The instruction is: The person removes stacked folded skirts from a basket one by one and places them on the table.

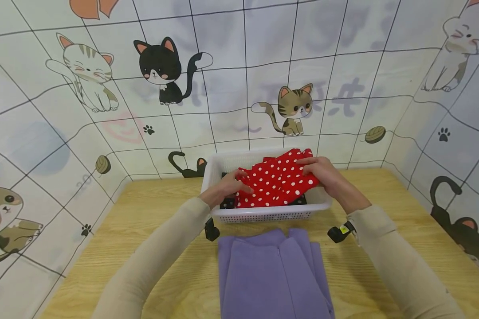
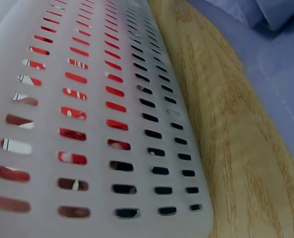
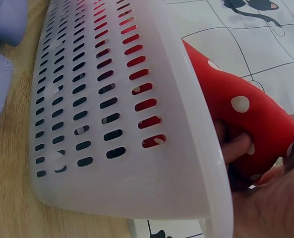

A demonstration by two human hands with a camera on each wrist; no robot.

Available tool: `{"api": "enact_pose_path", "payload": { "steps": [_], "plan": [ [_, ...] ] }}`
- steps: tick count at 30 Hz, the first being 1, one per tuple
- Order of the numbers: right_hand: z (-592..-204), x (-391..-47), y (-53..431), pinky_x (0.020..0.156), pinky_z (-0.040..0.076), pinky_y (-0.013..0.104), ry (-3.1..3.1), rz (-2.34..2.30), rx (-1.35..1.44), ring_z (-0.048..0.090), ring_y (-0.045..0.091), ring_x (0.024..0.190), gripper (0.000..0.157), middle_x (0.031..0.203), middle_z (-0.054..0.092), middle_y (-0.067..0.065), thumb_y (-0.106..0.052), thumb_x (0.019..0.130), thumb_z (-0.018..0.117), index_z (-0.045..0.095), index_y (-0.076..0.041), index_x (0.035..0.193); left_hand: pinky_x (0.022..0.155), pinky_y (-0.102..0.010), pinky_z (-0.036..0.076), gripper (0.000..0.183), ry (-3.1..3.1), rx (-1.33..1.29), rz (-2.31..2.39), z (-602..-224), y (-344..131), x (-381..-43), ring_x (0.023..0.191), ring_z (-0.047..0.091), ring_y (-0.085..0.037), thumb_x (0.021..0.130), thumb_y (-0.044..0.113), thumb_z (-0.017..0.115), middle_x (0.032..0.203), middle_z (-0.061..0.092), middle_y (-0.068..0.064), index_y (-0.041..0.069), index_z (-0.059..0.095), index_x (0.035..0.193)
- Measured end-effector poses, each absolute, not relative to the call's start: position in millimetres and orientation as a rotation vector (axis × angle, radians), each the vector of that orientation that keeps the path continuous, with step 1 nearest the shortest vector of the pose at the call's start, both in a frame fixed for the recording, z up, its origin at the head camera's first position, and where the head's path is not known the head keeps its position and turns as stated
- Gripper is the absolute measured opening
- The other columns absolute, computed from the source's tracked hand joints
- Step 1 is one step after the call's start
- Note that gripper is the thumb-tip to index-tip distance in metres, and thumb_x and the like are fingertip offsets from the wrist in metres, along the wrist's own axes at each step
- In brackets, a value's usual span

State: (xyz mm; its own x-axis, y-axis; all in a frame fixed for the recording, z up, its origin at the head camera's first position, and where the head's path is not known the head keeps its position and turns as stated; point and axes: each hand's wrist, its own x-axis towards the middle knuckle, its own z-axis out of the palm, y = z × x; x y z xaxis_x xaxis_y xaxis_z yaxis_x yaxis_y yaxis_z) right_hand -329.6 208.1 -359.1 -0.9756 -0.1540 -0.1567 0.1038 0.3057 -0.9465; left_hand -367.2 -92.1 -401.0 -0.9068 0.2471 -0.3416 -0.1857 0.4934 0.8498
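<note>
Our right hand point(image 1: 323, 173) has its fingers curled into the red cloth point(image 1: 277, 182), pinching its right edge; the right wrist view shows fingers point(image 3: 237, 147) tucked under a fold of it just past the basket rim. Our left hand point(image 1: 226, 188) lies on the cloth's left edge with fingers bent over it, though from the head view we cannot tell for sure whether it pinches the fabric or only presses on it. The cloth is soft, red with white dots, rumpled into loose folds, and it sits in the basket point(image 1: 263, 215) with its far corner rising over the back rim.

The basket is white plastic, rectangular with rounded corners, its walls pierced by rows of small slots. Through those slots the left wrist view shows red near the top and dark below, and the head view shows something black under the cloth at both front corners; we cannot make out what it is.

Just in front of the basket lies a purple garment point(image 1: 273, 274), smooth and folded flat with a centre seam, its near end cut off by the picture's bottom edge. Everything rests on a table point(image 1: 163, 221) of pale wood grain. Behind it stand walls point(image 1: 223, 88) printed with cartoon cats, yarn balls and a tile grid. Our sleeves point(image 1: 155, 261) are beige, and a small black device sits at each wrist, partly hidden.
</note>
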Motion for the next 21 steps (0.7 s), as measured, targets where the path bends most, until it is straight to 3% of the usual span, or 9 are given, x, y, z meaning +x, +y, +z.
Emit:
{"api": "enact_pose_path", "payload": {
  "steps": [7, 14, 21],
  "plan": [
    [-360.2, -327.9, 210.1, 0.076, 0.06, 0.021, 2.331, -1.741, -0.053, 0.064, 0.019, 0.101, 0.058, 0.16, 0.036, 0.025, -0.01, 0.099, 0.048, 0.043, -0.006, 0.157, 0.111, -0.06, 0.047, 0.087, 2.054, 0.127, 1.442, -398.2, -90.2, -366.2, 0.144, 0.039, -0.037, 0.085, 0.015, 0.079, 0.162, 0.033, -0.011, 0.029, 0.035, 0.159],
    [-359.2, -326.9, 212.2, 0.08, 0.06, 0.022, 2.306, -1.748, -0.094, 0.055, 0.033, 0.122, 0.058, 0.164, 0.03, 0.023, -0.008, 0.099, 0.046, 0.044, -0.008, 0.156, 0.094, -0.04, 0.06, 0.066, 2.057, 0.165, 1.485, -397.0, -91.4, -366.1, 0.13, 0.052, -0.031, 0.084, 0.012, 0.077, 0.153, 0.045, -0.011, 0.021, 0.057, 0.146],
    [-360.6, -326.2, 213.3, 0.081, 0.061, 0.023, 2.27, -1.771, -0.09, 0.048, 0.04, 0.132, 0.059, 0.167, 0.026, 0.021, -0.006, 0.098, 0.045, 0.043, -0.009, 0.157, 0.094, -0.037, 0.06, 0.065, 2.035, 0.159, 1.547, -396.2, -94.1, -364.5, 0.133, 0.05, -0.032, 0.085, 0.008, 0.073, 0.155, 0.043, -0.01, 0.023, 0.059, 0.146]
  ]
}}
